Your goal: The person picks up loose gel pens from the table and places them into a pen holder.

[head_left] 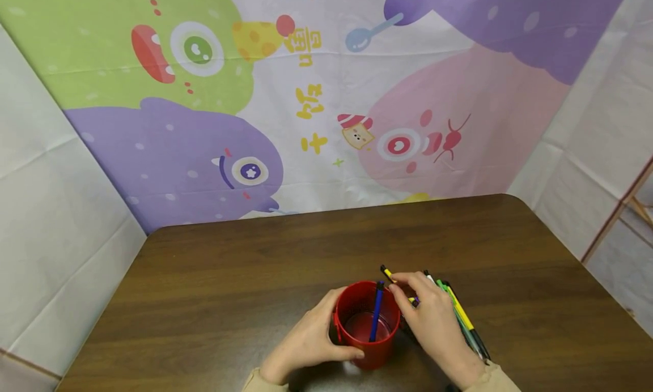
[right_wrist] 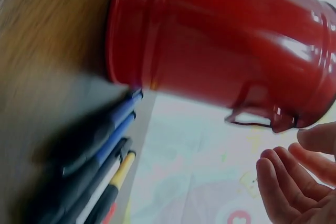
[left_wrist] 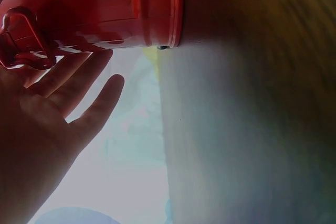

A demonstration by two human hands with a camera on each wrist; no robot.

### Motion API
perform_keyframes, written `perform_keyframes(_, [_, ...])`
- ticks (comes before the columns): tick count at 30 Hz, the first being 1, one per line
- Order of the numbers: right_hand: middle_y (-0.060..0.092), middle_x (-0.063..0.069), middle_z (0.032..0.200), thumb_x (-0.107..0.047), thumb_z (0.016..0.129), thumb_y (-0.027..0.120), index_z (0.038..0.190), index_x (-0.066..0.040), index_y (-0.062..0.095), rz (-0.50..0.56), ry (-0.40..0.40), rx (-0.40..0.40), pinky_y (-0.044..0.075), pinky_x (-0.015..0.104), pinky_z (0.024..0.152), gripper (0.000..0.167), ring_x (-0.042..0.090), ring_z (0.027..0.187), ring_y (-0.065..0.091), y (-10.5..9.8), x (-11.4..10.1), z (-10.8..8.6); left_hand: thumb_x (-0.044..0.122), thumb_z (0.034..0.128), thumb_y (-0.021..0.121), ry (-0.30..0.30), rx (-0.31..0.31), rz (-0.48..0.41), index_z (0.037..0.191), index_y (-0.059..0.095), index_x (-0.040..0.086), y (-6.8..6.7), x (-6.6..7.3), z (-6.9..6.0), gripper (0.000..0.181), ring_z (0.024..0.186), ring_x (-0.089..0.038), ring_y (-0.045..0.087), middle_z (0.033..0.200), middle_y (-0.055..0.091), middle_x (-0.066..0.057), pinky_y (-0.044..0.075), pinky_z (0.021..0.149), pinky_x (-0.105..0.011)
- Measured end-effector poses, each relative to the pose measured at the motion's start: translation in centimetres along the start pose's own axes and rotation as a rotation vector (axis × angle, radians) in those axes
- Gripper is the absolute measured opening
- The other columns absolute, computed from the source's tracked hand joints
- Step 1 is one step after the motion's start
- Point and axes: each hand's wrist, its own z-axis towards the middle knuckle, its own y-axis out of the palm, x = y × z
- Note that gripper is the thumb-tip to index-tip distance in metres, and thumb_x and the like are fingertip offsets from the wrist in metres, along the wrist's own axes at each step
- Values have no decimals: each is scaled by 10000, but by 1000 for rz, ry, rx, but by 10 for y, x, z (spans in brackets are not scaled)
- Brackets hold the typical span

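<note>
A red bucket point(head_left: 374, 355) with small side handles stands upright on the table. A blue marker point(head_left: 376, 312) leans inside it, its black end at the rim. My left hand point(head_left: 313, 335) holds the bucket from the left, thumb across the near side and fingers along the far side. Beside the right rim is my right hand point(head_left: 433, 321), its fingers loosely bent. In the right wrist view no marker shows between that thumb and those fingers point(right_wrist: 283, 182). A yellow marker with a black end point(head_left: 388, 273) shows past the right fingertips, partly hidden by the hand.
To the right of the right hand lie several markers, among them a yellow one point(head_left: 461, 310) and a green one point(head_left: 442, 287). The right wrist view shows blue markers point(right_wrist: 116, 137) beside the bucket's base. A cartoon-printed cloth point(head_left: 326, 182) hangs behind the brown table point(head_left: 229, 278).
</note>
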Motion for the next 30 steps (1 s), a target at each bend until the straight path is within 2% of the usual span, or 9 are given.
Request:
perform_keyframes(6, [612,-52,761,-62,738,733,880,-119,668,-75,24,14,492,235,535,166,38,642,569,-7,15,2,508,656,752,2,3,0,1377,281,265,0,-1,0,895,1154,-89,465,1303,429,68,437,935,-315])
perform_keyframes(10, [624,-12,774,-75,743,726,887,-99,665,-134,102,-27,499,298,558,159,93,653,585,-14,27,4,506,659,750,12,0,-4,1378,280,264,1,-2,1,892,1160,-90,457,1306,426,64,432,940,-315])
perform_keyframes(17, [572,26,750,-74,764,670,972,-36,642,-229,301,-242,423,361,519,213,164,609,532,-36,55,14,513,653,750,3,-7,-22,1378,276,266,1,-2,1,900,1161,-88,451,1303,422,65,430,944,-319])
perform_keyframes(21, [559,58,783,-89,760,659,1022,3,612,-256,387,-335,428,402,543,281,203,657,547,-46,72,13,517,653,748,-3,-12,-27,1378,274,266,2,-2,1,903,1160,-89,451,1303,420,63,433,942,-316])
perform_keyframes(30, [587,152,872,-211,764,702,1098,76,527,-245,541,-589,453,458,632,473,277,736,567,-45,95,10,508,654,752,-4,-12,-37,1380,271,263,2,-2,1,905,1164,-91,449,1299,418,62,427,949,-316])
